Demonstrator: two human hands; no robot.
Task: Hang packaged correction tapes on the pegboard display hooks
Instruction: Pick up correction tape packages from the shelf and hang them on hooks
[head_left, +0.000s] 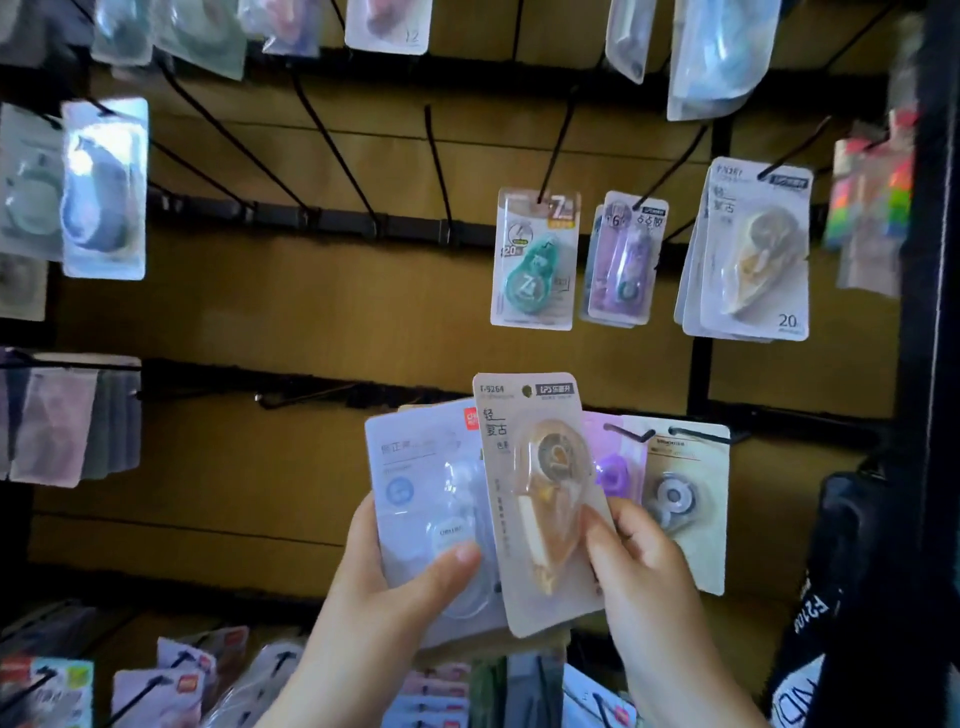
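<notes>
A stationery shop: black hooks (332, 150) on brown pegboard (311, 312), hung with packaged correction tapes (535, 260)

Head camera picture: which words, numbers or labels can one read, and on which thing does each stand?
"9264", "轻复古": beige pack held in front
"7", "20": green hanging pack
"6": purple hanging pack
"20": beige hanging pack
"12": pack at the top edge
Too blurred to read: white held pack, black bag, all small print.
</notes>
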